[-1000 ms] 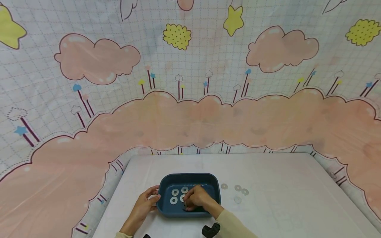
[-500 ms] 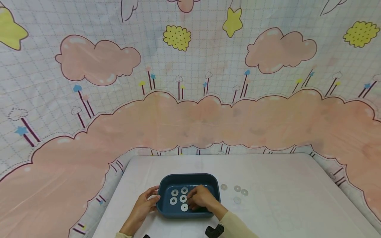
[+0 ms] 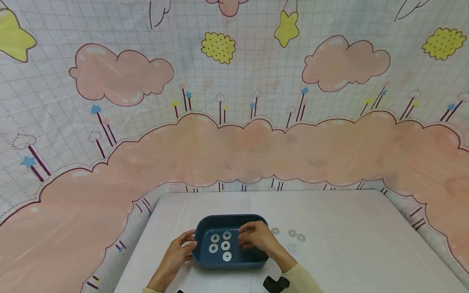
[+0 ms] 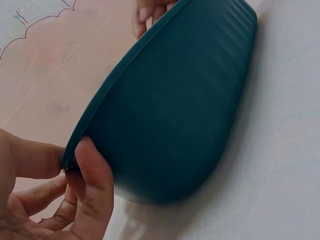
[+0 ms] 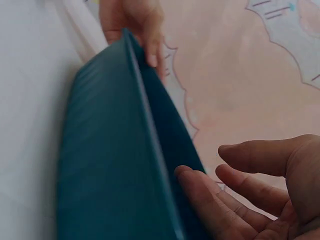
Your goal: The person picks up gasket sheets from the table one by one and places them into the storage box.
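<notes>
A dark blue rectangular tray (image 3: 231,265) stands on the white-covered table. Several flat metal washers (image 3: 212,239) lie flat on the left part of its floor. My left hand (image 3: 175,257) holds the tray's left end; in the left wrist view, its thumb and fingers pinch the rim of the tray (image 4: 165,110). Over the tray's right side is my right hand (image 3: 258,236), its fingers loosely bent. In the right wrist view a gap shows between thumb and fingers of the right hand (image 5: 250,195), with nothing between them, beside the tray's wall (image 5: 105,145).
Several more pale washers (image 3: 301,238) lie scattered on the table (image 3: 348,244) just right of the tray. A patterned cloth backdrop (image 3: 234,150) hangs behind the table and along both sides.
My right hand has let go of a washer at the tray's front middle and moved up and right toward the tray's right end. The left hand has kept its hold on the tray.
</notes>
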`<state>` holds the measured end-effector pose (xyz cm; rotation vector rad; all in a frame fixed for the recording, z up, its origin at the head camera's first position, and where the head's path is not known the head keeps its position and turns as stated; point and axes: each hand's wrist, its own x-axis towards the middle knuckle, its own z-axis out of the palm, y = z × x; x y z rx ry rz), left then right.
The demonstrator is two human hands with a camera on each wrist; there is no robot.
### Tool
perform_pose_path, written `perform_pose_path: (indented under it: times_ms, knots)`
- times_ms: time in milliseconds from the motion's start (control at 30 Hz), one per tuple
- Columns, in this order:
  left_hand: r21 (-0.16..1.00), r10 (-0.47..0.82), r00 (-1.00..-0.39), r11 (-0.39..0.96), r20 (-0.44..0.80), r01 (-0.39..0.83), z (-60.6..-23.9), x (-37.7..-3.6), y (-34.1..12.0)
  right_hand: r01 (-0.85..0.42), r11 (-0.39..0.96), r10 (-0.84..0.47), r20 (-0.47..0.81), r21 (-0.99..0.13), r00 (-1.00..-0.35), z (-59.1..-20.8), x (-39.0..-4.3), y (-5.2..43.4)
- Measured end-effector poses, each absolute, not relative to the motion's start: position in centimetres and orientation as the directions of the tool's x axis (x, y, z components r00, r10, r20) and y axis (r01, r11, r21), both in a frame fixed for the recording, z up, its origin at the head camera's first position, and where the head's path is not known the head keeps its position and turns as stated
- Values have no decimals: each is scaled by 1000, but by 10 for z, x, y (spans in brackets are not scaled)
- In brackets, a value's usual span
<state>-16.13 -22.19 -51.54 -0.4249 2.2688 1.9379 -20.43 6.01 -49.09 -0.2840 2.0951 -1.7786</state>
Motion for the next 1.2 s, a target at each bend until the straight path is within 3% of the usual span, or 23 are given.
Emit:
perform_pose_path:
  times_ms: [700, 1200]
  knots:
    - [953, -119, -957, 115, -265, -279, -513, -165, -223, -17, 90, -275, -8, -996, -961, -461, -209, 118]
    - [952, -125, -955, 116, -270, -284, -513, -159, -221, -79, 196, -123, 56, -977, -991, -468, -207, 175]
